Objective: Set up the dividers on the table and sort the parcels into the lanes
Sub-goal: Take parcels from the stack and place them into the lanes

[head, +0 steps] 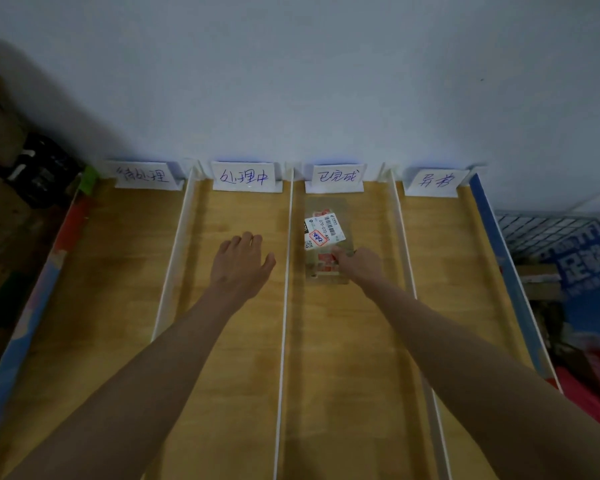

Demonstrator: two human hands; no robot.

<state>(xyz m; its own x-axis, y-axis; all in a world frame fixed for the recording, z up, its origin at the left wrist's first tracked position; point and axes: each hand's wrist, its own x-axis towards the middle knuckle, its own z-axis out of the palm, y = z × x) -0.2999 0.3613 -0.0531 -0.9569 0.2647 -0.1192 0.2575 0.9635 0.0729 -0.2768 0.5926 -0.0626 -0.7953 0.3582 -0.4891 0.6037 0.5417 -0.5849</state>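
A wooden table (118, 306) is seen from above, and it fills most of the frame. It is split into four long lanes by three thin white dividers. The left divider (174, 258) runs from the upper left toward the bottom. The middle divider (284, 306) runs almost straight down the centre. The right divider (409, 271) runs from the upper right toward the bottom.

A white paper sign is stood at the far end of each lane, against the pale wall (326, 81). Blue handwriting is seen on each one: the first sign (142, 174), the second sign (245, 176), the third sign (336, 176) and the fourth sign (435, 181).

One parcel (323, 233) is found in the third lane from the left, in the upper middle of the frame, just below the third sign. It is a clear plastic pack with a white label, a barcode and a red stamp on it. It is laid flat on the wood.

The near end of the parcel is held by the right hand (359, 263). The fingers are curled onto it, with the thumb side pressed against the pack.

The left hand (241, 261) is held over the second lane, palm down. Its fingers are spread apart and straight, and nothing is held in it. It cannot be told whether the wood is touched.

A blue printed board (499, 244) is seen along the right edge of the table.
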